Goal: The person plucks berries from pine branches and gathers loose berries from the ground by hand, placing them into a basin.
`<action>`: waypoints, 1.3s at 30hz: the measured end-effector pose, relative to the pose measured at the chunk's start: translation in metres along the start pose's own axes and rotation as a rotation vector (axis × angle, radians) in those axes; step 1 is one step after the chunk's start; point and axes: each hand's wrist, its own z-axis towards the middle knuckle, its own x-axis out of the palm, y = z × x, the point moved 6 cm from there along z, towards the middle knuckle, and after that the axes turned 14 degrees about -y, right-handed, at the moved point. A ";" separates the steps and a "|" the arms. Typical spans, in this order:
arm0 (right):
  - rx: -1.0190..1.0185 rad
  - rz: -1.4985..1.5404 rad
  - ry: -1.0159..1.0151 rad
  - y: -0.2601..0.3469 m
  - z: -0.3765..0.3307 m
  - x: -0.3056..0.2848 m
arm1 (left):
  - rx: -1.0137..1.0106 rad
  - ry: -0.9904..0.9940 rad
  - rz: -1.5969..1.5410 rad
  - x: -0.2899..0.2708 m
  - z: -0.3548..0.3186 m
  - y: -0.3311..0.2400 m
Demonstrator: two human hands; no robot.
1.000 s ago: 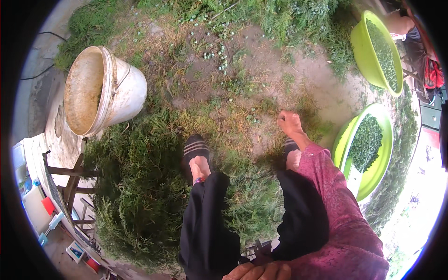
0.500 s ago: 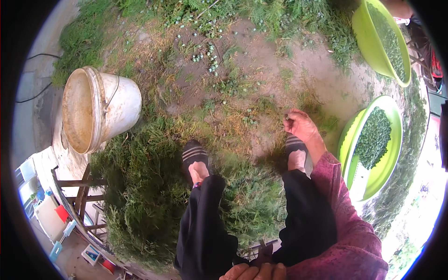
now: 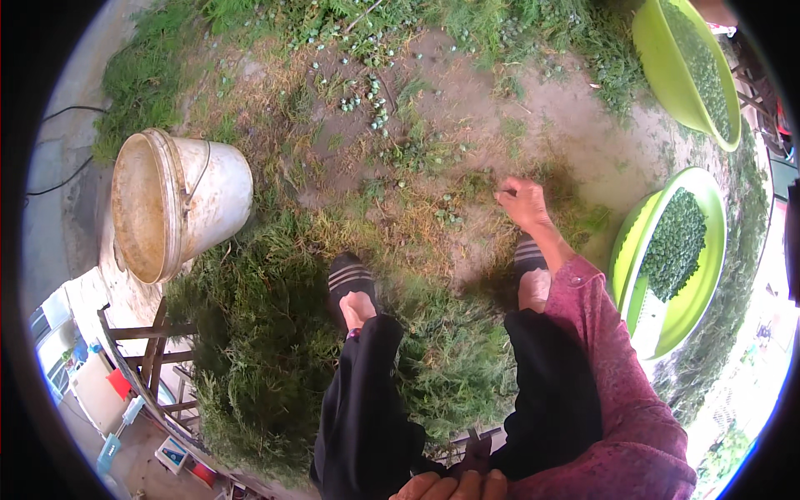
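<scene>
My right hand [image 3: 525, 202], its purple sleeve reaching in from the lower right, hangs over the ground just beyond my right slipper [image 3: 527, 255]. The thumb and fingers are pinched together; whatever they hold, if anything, is too small to tell. Below it lie yellowed sprigs and small pale green cones [image 3: 448, 208]. At the lower edge, close to my lap, only the curled fingers of my left hand [image 3: 454, 485] show, and what is inside them is hidden. A lime-green basin [image 3: 708, 262] with a heap of small green cones [image 3: 675, 243] stands right of my right arm.
A dirty white bucket [image 3: 218, 185] is tipped on its side at the left. Another lime-green basin [image 3: 658, 62] sits at the far right, a person's arm [image 3: 715, 10] beside it. Green conifer branches [image 3: 250, 333] cover the ground around my feet. A wooden frame [image 3: 150, 350] stands lower left.
My right hand has moved farther from me and slightly left, fingers still pinched. My left hand stays at the lower edge. The whole view has shifted slightly.
</scene>
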 end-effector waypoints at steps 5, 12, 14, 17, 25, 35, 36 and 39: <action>0.815 0.996 0.282 -0.013 -0.014 -0.005 | -0.014 -0.004 0.002 -0.002 -0.003 0.004; 0.444 0.319 0.194 0.010 0.019 0.012 | -0.003 0.009 0.022 -0.001 -0.006 0.002; 0.024 -0.033 0.126 0.025 0.026 0.014 | -0.006 0.018 0.027 0.002 -0.006 0.002; -0.051 -0.047 0.079 0.027 0.026 0.014 | -0.008 0.033 0.033 0.002 -0.008 0.001; 0.360 0.263 0.188 0.020 0.018 0.016 | -0.026 0.047 0.070 -0.003 -0.012 -0.004; 0.825 1.378 0.469 0.000 0.002 0.007 | 0.005 0.073 0.025 0.005 -0.005 0.002; 0.823 1.379 0.463 -0.003 0.004 0.007 | 0.009 0.070 0.025 0.005 -0.006 0.002; 0.817 1.382 0.492 0.011 0.006 0.012 | -0.015 0.073 0.036 0.006 -0.007 0.002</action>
